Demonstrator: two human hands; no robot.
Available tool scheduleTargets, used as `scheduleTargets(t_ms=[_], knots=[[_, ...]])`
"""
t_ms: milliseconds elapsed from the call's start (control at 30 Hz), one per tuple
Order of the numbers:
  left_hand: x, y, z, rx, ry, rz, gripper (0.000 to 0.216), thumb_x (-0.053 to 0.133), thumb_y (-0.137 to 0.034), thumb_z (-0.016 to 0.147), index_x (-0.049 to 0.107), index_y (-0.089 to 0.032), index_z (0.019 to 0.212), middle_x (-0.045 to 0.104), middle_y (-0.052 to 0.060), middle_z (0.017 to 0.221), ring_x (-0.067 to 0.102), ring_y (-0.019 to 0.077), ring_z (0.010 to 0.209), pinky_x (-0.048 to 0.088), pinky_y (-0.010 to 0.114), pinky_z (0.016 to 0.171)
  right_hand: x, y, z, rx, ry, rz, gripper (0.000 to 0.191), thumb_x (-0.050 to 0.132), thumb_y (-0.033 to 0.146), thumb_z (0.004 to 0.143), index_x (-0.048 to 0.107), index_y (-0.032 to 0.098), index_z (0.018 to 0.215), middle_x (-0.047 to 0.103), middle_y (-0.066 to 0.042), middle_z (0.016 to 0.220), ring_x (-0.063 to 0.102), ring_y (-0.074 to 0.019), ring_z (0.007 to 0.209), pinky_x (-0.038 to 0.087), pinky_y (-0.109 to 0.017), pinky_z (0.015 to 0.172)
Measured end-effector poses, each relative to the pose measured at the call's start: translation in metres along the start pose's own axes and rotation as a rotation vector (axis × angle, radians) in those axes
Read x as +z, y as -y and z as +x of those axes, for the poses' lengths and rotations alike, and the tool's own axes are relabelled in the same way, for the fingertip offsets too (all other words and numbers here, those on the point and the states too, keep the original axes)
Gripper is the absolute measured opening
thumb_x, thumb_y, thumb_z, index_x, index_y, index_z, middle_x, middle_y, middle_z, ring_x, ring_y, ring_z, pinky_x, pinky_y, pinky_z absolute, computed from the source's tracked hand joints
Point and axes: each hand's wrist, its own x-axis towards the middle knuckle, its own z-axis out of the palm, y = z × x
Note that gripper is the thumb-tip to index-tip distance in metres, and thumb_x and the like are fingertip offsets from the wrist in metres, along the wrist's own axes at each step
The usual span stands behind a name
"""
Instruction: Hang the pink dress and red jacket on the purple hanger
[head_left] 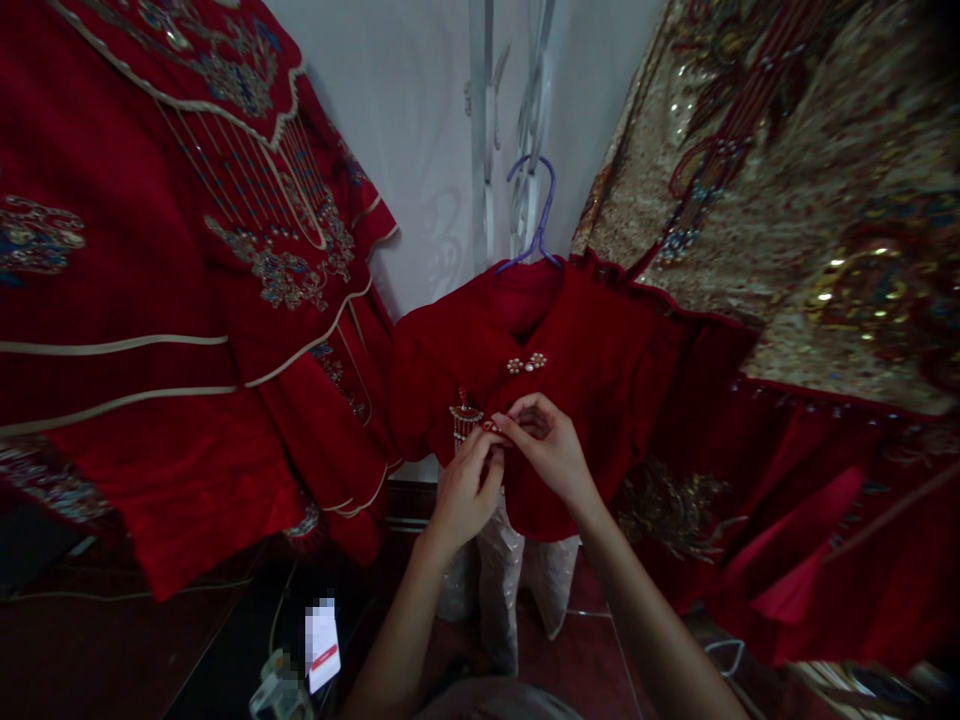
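In the head view, a short red jacket (600, 350) hangs from a purple hanger (551, 200), straight ahead of the person, its collar away from them and its hem towards them. Both hands come up from below and meet at its front edge. The left hand (469, 480) pinches a small fastener (491, 427) from the left and below, thumb and finger brought together; the right hand (550, 440) pinches at it from the right, its fingertips bent down onto it. The hands are about equally near, since the fastener sits right between their tips. The fingers cover much of it, so its long axis is hard to make out; it seems to run roughly crosswise, and whether it is fastened cannot be told.

A pearly clasp (526, 363) lies above and a little to the right, its longer line sideways with the right end higher. A beaded tassel (465, 415) hangs just left of the fastener, close beside the left fingertips. The jacket's own line is upright, above pale trousers (499, 560).
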Motion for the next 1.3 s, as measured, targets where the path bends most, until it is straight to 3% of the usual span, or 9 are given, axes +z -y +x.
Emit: scheduleTargets(t_ms=[100, 267, 333, 567, 867, 1033, 1300], knots=[[-0.002, 0.008, 0.001, 0.009, -0.007, 0.033, 0.021, 0.046, -0.009, 0.084, 0.057, -0.021, 0.096, 0.056, 0.005, 0.101, 0.053, 0.0189, 0.1, 0.041, 0.033, 0.091, -0.001, -0.005, 0.003, 0.019, 0.036, 0.008, 0.025, 0.07, 0.038, 0.074, 0.055, 0.018, 0.077, 0.062, -0.001, 0.074, 0.062, -0.0126, 0.069, 0.051, -0.023, 0.064], [-0.009, 0.03, 0.012, -0.065, -0.35, -0.045, 0.029, 0.048, -0.005, 0.077, 0.057, -0.021, 0.1, 0.054, 0.006, 0.106, 0.054, 0.0178, 0.1, 0.045, 0.034, 0.09, 0.003, -0.015, 0.007, -0.077, 0.026, -0.078, 0.017, 0.064, 0.034, 0.08, 0.054, 0.019, 0.082, 0.061, -0.001, 0.077, 0.061, -0.0122, 0.068, 0.05, -0.023, 0.063], [-0.01, 0.04, 0.017, -0.116, -0.409, -0.133, 0.034, 0.051, -0.008, 0.076, 0.053, -0.02, 0.108, 0.054, 0.007, 0.11, 0.055, 0.0168, 0.099, 0.048, 0.032, 0.086, 0.004, -0.019, 0.009, -0.13, 0.047, -0.119, 0.012, 0.059, 0.03, 0.083, 0.054, 0.02, 0.083, 0.061, -0.001, 0.079, 0.061, -0.0124, 0.071, 0.05, -0.023, 0.066], [-0.004, 0.058, 0.027, -0.159, -0.385, -0.383, 0.032, 0.055, -0.012, 0.075, 0.051, -0.02, 0.106, 0.059, 0.006, 0.101, 0.059, 0.0142, 0.093, 0.049, 0.031, 0.084, 0.007, -0.033, 0.02, -0.217, 0.067, -0.254, 0.005, 0.051, 0.019, 0.085, 0.055, 0.02, 0.083, 0.059, -0.002, 0.086, 0.061, -0.0129, 0.077, 0.051, -0.024, 0.071], [-0.003, 0.06, 0.034, -0.178, -0.385, -0.509, 0.03, 0.059, -0.015, 0.073, 0.058, -0.017, 0.102, 0.064, 0.006, 0.096, 0.061, 0.014, 0.088, 0.048, 0.033, 0.089, 0.01, -0.032, 0.02, -0.229, 0.03, -0.283, 0.002, 0.053, 0.021, 0.085, 0.055, 0.021, 0.085, 0.062, -0.002, 0.086, 0.062, -0.013, 0.075, 0.053, -0.024, 0.067], [-0.003, 0.051, 0.035, -0.201, -0.378, -0.486, 0.028, 0.061, -0.02, 0.075, 0.062, -0.015, 0.102, 0.067, 0.008, 0.102, 0.064, 0.0139, 0.088, 0.05, 0.031, 0.086, 0.015, -0.033, 0.021, -0.253, 0.006, -0.301, 0.003, 0.053, 0.022, 0.085, 0.055, 0.021, 0.086, 0.062, -0.002, 0.088, 0.062, -0.0133, 0.076, 0.054, -0.026, 0.07], [-0.009, 0.047, 0.039, -0.216, -0.405, -0.349, 0.023, 0.066, -0.02, 0.071, 0.068, -0.013, 0.093, 0.072, 0.008, 0.089, 0.068, 0.0159, 0.081, 0.054, 0.03, 0.079, 0.019, -0.03, 0.019, -0.275, -0.033, -0.331, 0.008, 0.052, 0.027, 0.087, 0.057, 0.021, 0.086, 0.061, -0.003, 0.088, 0.061, -0.0143, 0.079, 0.055, -0.028, 0.073]])
